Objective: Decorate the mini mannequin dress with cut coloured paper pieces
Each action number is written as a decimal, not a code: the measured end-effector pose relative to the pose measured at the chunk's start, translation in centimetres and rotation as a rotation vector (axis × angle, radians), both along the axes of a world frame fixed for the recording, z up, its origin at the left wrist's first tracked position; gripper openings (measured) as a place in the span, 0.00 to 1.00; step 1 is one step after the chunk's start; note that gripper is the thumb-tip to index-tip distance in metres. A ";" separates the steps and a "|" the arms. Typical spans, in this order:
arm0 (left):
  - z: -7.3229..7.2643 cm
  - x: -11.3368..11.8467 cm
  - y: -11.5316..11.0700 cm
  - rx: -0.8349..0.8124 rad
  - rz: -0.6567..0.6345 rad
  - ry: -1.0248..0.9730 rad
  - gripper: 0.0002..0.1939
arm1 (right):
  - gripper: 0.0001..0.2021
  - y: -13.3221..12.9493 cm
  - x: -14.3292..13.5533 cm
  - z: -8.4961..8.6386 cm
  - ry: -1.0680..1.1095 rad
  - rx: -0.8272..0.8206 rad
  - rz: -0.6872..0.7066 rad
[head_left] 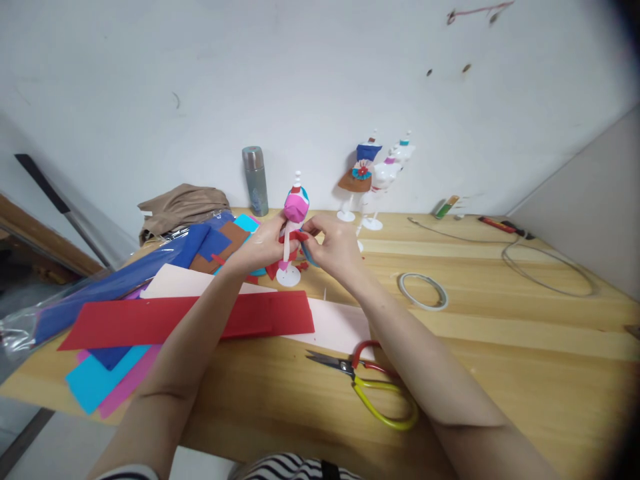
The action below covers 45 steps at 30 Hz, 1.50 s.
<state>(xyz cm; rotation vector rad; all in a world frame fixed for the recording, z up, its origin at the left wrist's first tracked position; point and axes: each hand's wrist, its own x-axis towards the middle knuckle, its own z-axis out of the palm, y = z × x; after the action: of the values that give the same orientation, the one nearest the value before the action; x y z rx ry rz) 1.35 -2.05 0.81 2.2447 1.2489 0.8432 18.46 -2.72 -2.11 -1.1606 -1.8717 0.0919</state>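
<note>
A small white dress form [289, 276] stands upright on its round base, with a pink and blue top [297, 205] around its upper part. From its left side my left hand [265, 245] holds the form at the waist, fingers closed round it. On the other side my right hand [330, 243] pinches a blue strip [309, 253] beside red pieces at the waist. A long red sheet [200, 317] lies in front, over pale pink sheets [340, 325]. Scissors with red and yellow handles [363, 380] rest nearer to me, by my right forearm.
Several more dress forms [385, 175] stand by the wall. A metal flask [256, 181] is behind my left hand, near brown cloth [185, 203]. Coloured sheets [107, 377] lie at the left. Rightward are a tape roll [424, 291], a green tube [444, 208] and a cable [550, 287].
</note>
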 end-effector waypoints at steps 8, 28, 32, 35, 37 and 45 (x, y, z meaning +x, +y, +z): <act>-0.4 -0.1 0.6 0.011 -0.030 -0.027 0.16 | 0.01 -0.1 0.4 0.3 -0.058 -0.021 0.034; -0.4 -0.1 0.3 -0.029 -0.057 -0.066 0.18 | 0.07 -0.8 0.9 1.6 -0.179 -0.150 0.074; -0.4 -0.2 0.2 -0.041 -0.053 -0.056 0.18 | 0.04 -0.8 0.9 1.7 -0.149 -0.151 0.050; -0.4 -0.2 0.3 -0.056 -0.049 -0.051 0.14 | 0.05 -0.7 0.8 1.5 -0.117 -0.113 0.029; -0.4 -0.2 0.3 -0.065 -0.057 -0.057 0.12 | 0.06 -0.6 0.7 1.2 -0.098 -0.076 0.001; -0.4 -0.3 0.2 -0.043 -0.077 -0.037 0.10 | 0.08 -0.4 0.3 0.4 -0.038 0.018 -0.004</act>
<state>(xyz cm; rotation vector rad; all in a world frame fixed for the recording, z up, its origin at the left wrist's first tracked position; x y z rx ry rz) 1.03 -1.81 0.43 2.2177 1.1454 0.8178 18.78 -3.09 -1.76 -1.1615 -1.8993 0.0509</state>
